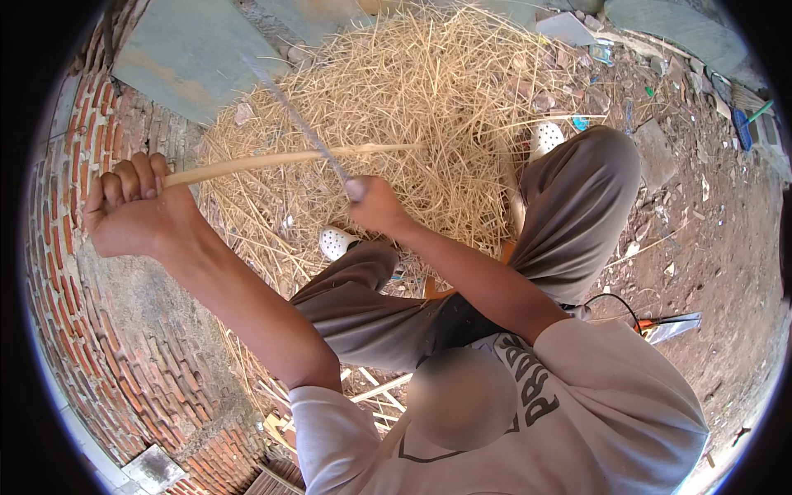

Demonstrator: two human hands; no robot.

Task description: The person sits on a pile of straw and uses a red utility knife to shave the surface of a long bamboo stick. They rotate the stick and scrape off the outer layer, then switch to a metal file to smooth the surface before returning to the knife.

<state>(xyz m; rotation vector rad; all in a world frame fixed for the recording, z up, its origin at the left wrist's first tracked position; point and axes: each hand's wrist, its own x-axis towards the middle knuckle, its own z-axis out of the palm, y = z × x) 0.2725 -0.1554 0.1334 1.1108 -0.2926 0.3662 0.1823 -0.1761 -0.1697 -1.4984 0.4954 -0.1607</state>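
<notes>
My left hand (136, 206) is raised at the left, closed round one end of a long pale wooden strip (239, 165), perhaps bamboo. The strip reaches rightward over a pile of straw-like shavings (412, 74), and its far end tapers. In front of me my right hand (375, 205) grips the handle of a long knife (293, 111). Its thin grey blade points up and to the left, blurred toward the tip. The blade crosses the strip near the strip's middle; whether they touch I cannot tell.
A brick wall (91, 305) runs along the left. Grey-green boards (186, 58) lie at the far left. My white perforated clogs (337, 242) rest by the shavings. Rubble-strewn dirt (660, 206) spreads right, with a saw-like tool (672, 324) beside me. Pale strips (384, 388) lie beside my left hip.
</notes>
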